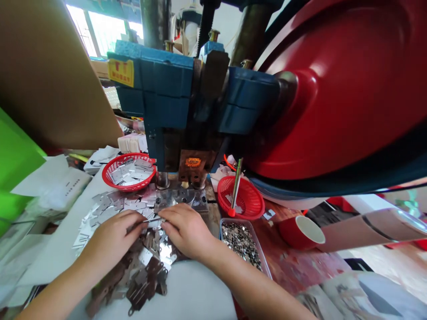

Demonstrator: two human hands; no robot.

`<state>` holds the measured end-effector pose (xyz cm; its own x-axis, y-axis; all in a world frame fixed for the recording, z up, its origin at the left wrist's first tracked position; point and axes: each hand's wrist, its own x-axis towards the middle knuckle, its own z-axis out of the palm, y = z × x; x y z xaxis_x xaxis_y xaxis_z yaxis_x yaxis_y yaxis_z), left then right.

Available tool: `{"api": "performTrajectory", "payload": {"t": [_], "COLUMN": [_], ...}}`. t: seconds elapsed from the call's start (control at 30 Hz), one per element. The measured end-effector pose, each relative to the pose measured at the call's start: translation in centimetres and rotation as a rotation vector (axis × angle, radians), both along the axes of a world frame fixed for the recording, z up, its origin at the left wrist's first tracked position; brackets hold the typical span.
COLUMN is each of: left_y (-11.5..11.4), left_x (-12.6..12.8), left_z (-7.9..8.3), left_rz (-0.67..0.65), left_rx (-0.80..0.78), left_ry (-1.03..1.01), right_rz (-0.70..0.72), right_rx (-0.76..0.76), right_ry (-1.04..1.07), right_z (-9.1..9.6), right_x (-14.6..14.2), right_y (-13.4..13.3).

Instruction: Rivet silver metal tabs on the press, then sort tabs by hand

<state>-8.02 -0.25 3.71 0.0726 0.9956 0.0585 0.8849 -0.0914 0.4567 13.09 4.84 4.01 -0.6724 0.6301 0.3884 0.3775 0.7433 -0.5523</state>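
fingers (pixel 137 218) of left hand (pixel 113 235) and right hand (pixel 187 230) pinch plate (pixel 154 219) | fingertips partly hidden

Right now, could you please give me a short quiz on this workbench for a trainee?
1. True or false: the left hand and the right hand are both on the pile of metal plates.
2. What stands in the right red basket? A) a rod-like tool B) a brush C) scissors
3. Short answer: what lies in the left red basket?
Key: 1 true; 2 A; 3 metal plates.
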Motion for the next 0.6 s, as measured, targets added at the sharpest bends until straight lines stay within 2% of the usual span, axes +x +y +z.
{"api": "performTrajectory", "payload": {"t": [0.1,0.2,0.27,0.37,0.5,0.6], "left_y": [-0.6,-0.1,1.3,4.5,8.6,10.3], "left_x": [1.9,3.7,4.6,5.8,6.9,7.0], "left_z": [0.2,0.2,0.1,0.0,-0.6,-1.3], "left_rz": [-0.051,-0.005,0.01,-0.004,0.02,0.032], "left_rx": [-0.012,-0.01,-0.015,0.034,0.132,0.137], "left_ry": [-0.126,-0.212,-0.255,-0.296,-0.321,-0.335], "right_rz": [0.001,-0.147,-0.273,-0.42,-0.541,-0.596], "right_rx": [-0.042,-0.11,-0.127,-0.1,-0.098,-0.139], "right_ry": [-0.007,0.025,0.063,0.116,0.167,0.16], "right_z": [-0.6,-1.2,-1.4,-1.7,-2.1,-2.7], "right_x": [0.4,1.4,2.0,2.6,2.4,1.9], "right_y": [-0.5,-0.7,-0.1,1.7,4.8,6.6]}}
